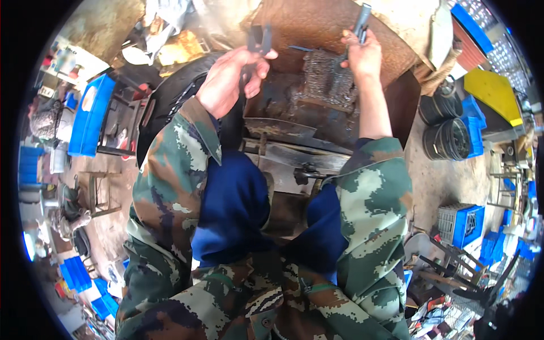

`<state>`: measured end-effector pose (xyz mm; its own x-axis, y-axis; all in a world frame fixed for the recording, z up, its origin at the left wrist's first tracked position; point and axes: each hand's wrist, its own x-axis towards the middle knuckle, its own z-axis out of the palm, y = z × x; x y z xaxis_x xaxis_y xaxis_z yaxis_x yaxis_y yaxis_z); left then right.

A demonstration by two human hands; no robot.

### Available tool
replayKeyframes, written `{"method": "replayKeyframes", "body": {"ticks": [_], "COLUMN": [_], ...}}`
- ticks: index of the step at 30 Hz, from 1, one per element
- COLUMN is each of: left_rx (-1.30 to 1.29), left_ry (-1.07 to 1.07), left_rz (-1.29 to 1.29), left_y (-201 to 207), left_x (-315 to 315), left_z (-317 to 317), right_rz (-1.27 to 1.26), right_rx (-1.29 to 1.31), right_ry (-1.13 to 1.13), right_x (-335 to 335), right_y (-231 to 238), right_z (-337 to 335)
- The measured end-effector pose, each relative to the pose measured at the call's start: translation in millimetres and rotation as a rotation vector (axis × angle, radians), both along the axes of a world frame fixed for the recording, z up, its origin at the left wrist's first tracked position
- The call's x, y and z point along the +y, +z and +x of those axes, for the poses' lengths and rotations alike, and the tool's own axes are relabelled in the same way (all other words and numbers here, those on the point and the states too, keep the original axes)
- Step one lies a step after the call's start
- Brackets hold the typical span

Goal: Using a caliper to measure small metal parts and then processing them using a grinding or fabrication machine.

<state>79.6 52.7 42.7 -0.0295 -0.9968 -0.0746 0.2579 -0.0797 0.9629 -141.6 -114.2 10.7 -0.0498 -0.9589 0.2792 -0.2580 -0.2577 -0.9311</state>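
My left hand [235,73] is raised over the left rim of a rusty metal bin [405,102]. Its fingers are closed on a dark forked metal piece [259,41], whose two prongs point away from me and look slightly blurred. At the bin's right side, my right hand [364,56] grips a slim grey metal tool [361,21] that sticks up above the fist; the tool's lower end is partly hidden by the fingers. Between the hands, inside the bin, lies a rough, grainy dark block [331,82] with a wet-looking sheen.
A black rounded rubber-like cover [170,107] stands left of the bin. Beyond it is a blue crate [90,116]. Black buckets [447,139] and a yellow panel [493,96] are at right. A metal ledge with a dark clamp-like fitting [309,173] crosses before my knees.
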Motion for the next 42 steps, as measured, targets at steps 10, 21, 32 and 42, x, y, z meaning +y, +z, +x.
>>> {"method": "replayKeyframes", "body": {"ticks": [10,21,32,42], "left_rx": [0.238,0.125,0.119,0.123], "left_ry": [0.060,0.104,0.116,0.129], "left_rz": [0.050,0.055,0.053,0.085], "left_y": [-1.1,-43.8,-47.1,-42.3], "left_x": [-77.5,-70.8,-74.9,-76.2], "left_z": [-57.2,-68.1,-73.9,-76.5], "right_rz": [0.091,0.109,0.009,0.046], "right_rx": [0.060,0.086,-0.024,0.028], "right_ry": [-0.002,-0.002,0.022,0.064], "right_x": [16.0,9.2,4.0,4.9], "right_y": [12.4,15.1,3.5,7.7], "right_z": [6.5,5.1,4.9,2.3]}}
